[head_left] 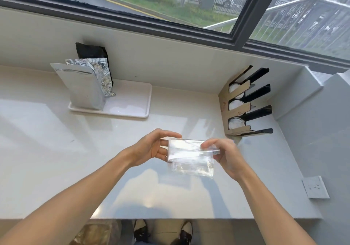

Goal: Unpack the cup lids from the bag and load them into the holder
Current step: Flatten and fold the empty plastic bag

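Both hands hold a clear plastic bag (189,157) above the middle of the white counter (75,150). My left hand (153,147) pinches its left end and my right hand (225,155) grips its right end. The bag looks flat and crumpled, and its loose lower part hangs down; I cannot tell what is inside. A wooden and black lid holder (244,102) stands at the right against the wall, about a hand's length beyond the bag. Each of its three slots shows white round lids (234,125).
A white tray (130,108) at the back left carries silver foil pouches (83,85) and a black pouch (92,50). A window runs along the back. A wall socket (315,187) sits on the grey wall at the right. My shoes show below the counter's front edge.
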